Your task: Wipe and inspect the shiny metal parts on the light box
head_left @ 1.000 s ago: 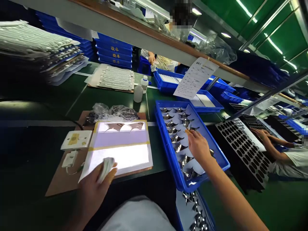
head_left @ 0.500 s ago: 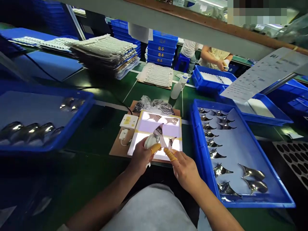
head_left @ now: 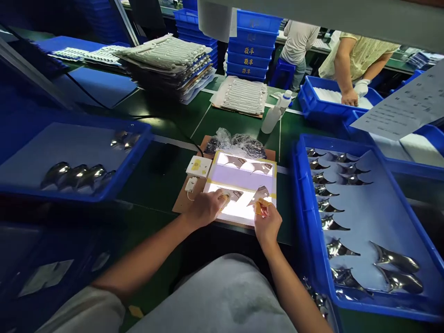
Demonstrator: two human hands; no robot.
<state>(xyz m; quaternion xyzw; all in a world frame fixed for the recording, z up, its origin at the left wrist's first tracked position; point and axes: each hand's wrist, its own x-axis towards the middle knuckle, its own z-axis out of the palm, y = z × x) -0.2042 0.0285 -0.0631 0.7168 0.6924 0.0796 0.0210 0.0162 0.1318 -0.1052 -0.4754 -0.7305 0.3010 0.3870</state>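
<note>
A lit white light panel (head_left: pixel 243 189) lies on a brown board in front of me. My left hand (head_left: pixel 205 208) rests closed on the panel's near left part, pressing a shiny curved metal piece (head_left: pixel 236 194) under its fingertips. My right hand (head_left: pixel 266 222), with yellow finger cots, pinches another shiny fin-shaped metal piece (head_left: pixel 259 194) and holds it tilted just above the panel. Two more shiny pieces (head_left: pixel 243 163) lie at the panel's far edge.
A blue tray (head_left: pixel 381 305) of several shiny pieces on white sheets stands at the right; another blue tray (head_left: pixel 114 182) with pieces is at the left. Crumpled plastic bags (head_left: pixel 236 142), a white bottle (head_left: pixel 272 119) and stacked sheets (head_left: pixel 166 64) lie beyond. Other people work at the far side.
My view swung left and down from the right tray to the panel. My hands, close together half a second ago, have separated; each now has its own metal piece.
</note>
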